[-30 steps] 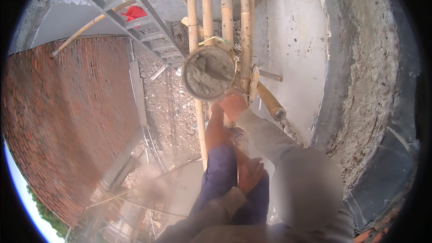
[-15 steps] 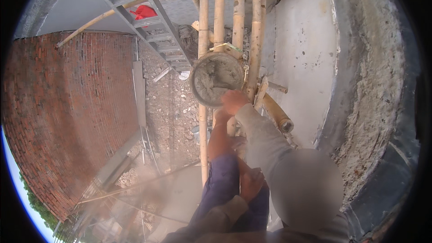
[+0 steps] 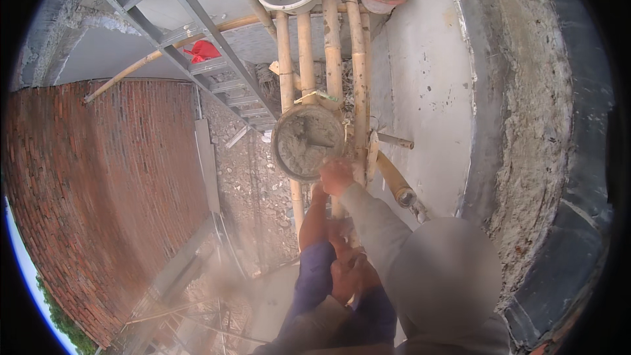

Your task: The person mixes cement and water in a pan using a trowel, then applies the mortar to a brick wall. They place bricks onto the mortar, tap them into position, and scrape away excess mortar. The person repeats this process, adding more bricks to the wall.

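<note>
A round bucket of wet grey mortar (image 3: 309,133) stands on bamboo poles in the upper middle. My right hand (image 3: 336,176), below a grey sleeve, is closed in a fist at the bucket's near rim. It grips a trowel whose handle is hidden in the fist; its mortar-smeared blade (image 3: 321,147) lies in the mix. My left hand (image 3: 348,277) is held low over my bent legs in purple trousers (image 3: 314,269), its fingers curled. What it holds, if anything, is hidden. A grey blur covers part of my right arm.
Bamboo poles (image 3: 333,33) run away from me, with a white bucket (image 3: 292,5) and a red bucket (image 3: 381,8) at their far end. A metal ladder (image 3: 220,46) leans at the left, near a brick wall (image 3: 112,204). Rubble (image 3: 253,204) lies below; a plastered wall (image 3: 427,105) rises on the right.
The view has shifted, bringing the two far buckets more fully into sight. My right hand stays at the mortar bucket's near rim, and the trowel blade sits deeper in the mortar.
</note>
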Tool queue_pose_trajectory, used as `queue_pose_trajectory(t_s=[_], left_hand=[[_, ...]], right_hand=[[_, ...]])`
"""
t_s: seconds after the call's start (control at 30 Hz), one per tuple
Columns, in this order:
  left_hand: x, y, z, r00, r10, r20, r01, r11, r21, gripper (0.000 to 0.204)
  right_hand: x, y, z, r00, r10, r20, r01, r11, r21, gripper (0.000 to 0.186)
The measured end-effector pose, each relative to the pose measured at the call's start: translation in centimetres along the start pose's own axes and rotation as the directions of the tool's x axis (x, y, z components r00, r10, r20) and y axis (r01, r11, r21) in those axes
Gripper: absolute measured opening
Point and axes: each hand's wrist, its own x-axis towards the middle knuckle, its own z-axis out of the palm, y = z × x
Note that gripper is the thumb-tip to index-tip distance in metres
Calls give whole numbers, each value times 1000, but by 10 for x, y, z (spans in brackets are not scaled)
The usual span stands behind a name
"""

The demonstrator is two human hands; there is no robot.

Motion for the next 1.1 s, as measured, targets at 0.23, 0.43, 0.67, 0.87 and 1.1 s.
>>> queue_pose_trajectory(t_s=[0.23, 0.43, 0.67, 0.87, 1.1], left_hand=[[201, 112, -43, 771, 633, -65, -557, 721, 413, 34], [422, 181, 14, 683, 498, 535, -437, -308, 845, 65], [419, 216, 25, 902, -173, 396, -419, -574, 703, 40], [358, 251, -34, 674, -665, 322, -598, -235, 766, 38], [340, 273, -28, 767, -517, 381, -545, -210, 812, 47]], right_hand=[[-149, 78, -92, 852, 278, -443, -280, 958, 62, 33], [-154, 95, -80, 797, 533, -283, -390, 813, 432, 45], [-151, 88, -87, 721, 626, -297, -454, 750, 481, 36], [-146, 87, -93, 729, 619, -292, -486, 769, 415, 33], [-149, 91, -92, 751, 612, -247, -471, 759, 449, 35]])
